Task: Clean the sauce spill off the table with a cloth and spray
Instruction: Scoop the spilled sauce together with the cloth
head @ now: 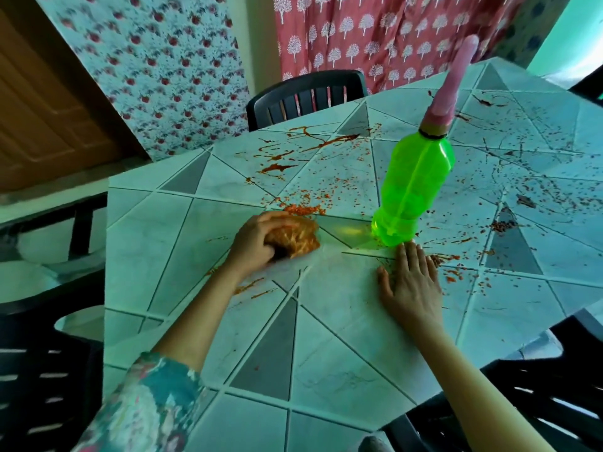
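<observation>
**Inspector:** What is being recorded for the surface?

**Assessor:** The tiled table (342, 321) is being logged as soiled over its far and right portions. The sauce spill (280, 167) is being seen as red-brown streaks toward the far edge, with orange specks scattered out to the right side. Only faint smears are being noted on the near portion.

**Inspector:** Where is the spray being kept?

**Assessor:** The green spray bottle (414, 187) is being left standing on its base, nozzle upward, just beyond the tips of the right hand (412, 285). That hand is being laid flat on the table, fingers straight and close together, with nothing being held. Whether the fingertips are touching the bottle's base cannot be told.

**Inspector:** And the cloth?

**Assessor:** The cloth (297, 238), bunched and stained orange, is being gripped by the left hand (254, 243), with the fingers curled over its top, and it is being held against the table.

**Inspector:** On which relation is the coming move being judged to turn?

**Assessor:** A heap of orange crumbs (303, 209) is being noted just past the cloth's far edge, away from the person, with the streaks lying further out the same way. The left hand is being judged the nearer, so a stroke away from the body is being judged as called for.
</observation>
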Available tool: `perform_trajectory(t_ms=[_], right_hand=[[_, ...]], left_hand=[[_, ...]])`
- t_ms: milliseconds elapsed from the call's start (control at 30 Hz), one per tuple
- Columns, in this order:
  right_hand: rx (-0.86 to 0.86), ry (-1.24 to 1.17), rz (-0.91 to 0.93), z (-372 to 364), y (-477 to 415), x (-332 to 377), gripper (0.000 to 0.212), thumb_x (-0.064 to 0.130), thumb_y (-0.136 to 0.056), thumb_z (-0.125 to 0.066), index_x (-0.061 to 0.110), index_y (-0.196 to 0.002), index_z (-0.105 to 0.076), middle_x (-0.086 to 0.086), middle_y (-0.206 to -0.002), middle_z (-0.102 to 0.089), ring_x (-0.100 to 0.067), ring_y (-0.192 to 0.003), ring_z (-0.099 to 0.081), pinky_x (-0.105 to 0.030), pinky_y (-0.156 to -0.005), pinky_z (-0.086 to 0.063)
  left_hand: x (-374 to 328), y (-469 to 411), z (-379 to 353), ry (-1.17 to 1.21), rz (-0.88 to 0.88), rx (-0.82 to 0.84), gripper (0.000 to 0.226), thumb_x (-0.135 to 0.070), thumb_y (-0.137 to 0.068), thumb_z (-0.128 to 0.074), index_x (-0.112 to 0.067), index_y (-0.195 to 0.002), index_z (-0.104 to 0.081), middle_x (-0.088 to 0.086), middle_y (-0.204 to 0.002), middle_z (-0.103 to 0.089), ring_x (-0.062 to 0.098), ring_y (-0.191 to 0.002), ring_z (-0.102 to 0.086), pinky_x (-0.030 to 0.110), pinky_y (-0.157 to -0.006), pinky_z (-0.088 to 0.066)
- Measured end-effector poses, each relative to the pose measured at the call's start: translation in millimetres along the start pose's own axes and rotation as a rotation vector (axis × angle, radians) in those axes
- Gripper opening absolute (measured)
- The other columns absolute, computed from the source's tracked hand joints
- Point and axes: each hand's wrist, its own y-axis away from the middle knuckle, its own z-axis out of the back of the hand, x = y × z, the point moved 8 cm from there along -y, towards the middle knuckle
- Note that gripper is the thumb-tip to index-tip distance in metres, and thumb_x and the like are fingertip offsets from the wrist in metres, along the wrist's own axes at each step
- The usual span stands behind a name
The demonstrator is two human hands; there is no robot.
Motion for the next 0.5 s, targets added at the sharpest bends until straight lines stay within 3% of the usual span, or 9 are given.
perform_trajectory(t_ms=[100, 200, 267, 367, 500], right_hand=[[0.007, -0.021, -0.005, 1.8, 0.7, -0.8, 0.078, 0.055, -0.087, -0.015, 0.007, -0.149, -0.019, -0.011, -0.156, -0.014, -0.022, -0.145, -0.010, -0.029, -0.115, 0.002], [0.004, -0.032, -0.017, 2.4, 1.6, -0.1, 0.078, 0.055, -0.086, -0.017, 0.007, -0.148, -0.022, -0.012, -0.156, -0.017, -0.023, -0.145, -0.013, -0.031, -0.116, -0.002], [0.002, -0.034, -0.016, 2.2, 1.3, 1.2, 0.079, 0.055, -0.086, -0.014, 0.007, -0.148, -0.022, -0.012, -0.156, -0.017, -0.023, -0.145, -0.013, -0.030, -0.115, -0.001], [0.005, -0.033, -0.015, 1.0, 0.7, 1.6, 0.079, 0.056, -0.086, -0.014, 0.007, -0.148, -0.023, -0.012, -0.156, -0.017, -0.024, -0.145, -0.013, -0.031, -0.116, -0.002], [-0.001, -0.035, -0.014, 1.5, 1.9, 1.0, 0.082, 0.057, -0.083, -0.011, 0.007, -0.147, -0.024, -0.012, -0.155, -0.019, -0.024, -0.144, -0.014, -0.028, -0.114, 0.001]], left_hand=[[12.4, -17.1, 34.2, 0.067, 0.177, -0.276, 0.065, 0.015, -0.066, -0.051, -0.023, -0.118, -0.065, 0.007, -0.126, -0.060, 0.029, -0.115, -0.056, 0.037, -0.099, -0.045], [54.7, 29.8, 88.3, 0.007, 0.551, -0.643, 0.042, 0.000, -0.081, -0.052, -0.016, -0.118, -0.063, 0.014, -0.119, -0.063, 0.036, -0.110, -0.056, 0.040, -0.090, -0.045], [94.6, 70.6, 113.7, -0.045, 0.780, -0.753, 0.033, -0.008, -0.085, -0.051, -0.014, -0.116, -0.062, 0.020, -0.117, -0.062, 0.042, -0.108, -0.054, 0.044, -0.087, -0.044], [128.7, 95.1, 121.5, -0.082, 1.008, -0.710, 0.027, -0.020, -0.089, -0.051, -0.010, -0.113, -0.061, 0.027, -0.114, -0.059, 0.047, -0.107, -0.053, 0.050, -0.088, -0.043], [94.5, 35.5, 91.3, -0.089, 0.965, -0.578, 0.025, -0.027, -0.091, -0.054, -0.015, -0.110, -0.063, 0.020, -0.108, -0.064, 0.039, -0.098, -0.059, 0.043, -0.083, -0.046]])
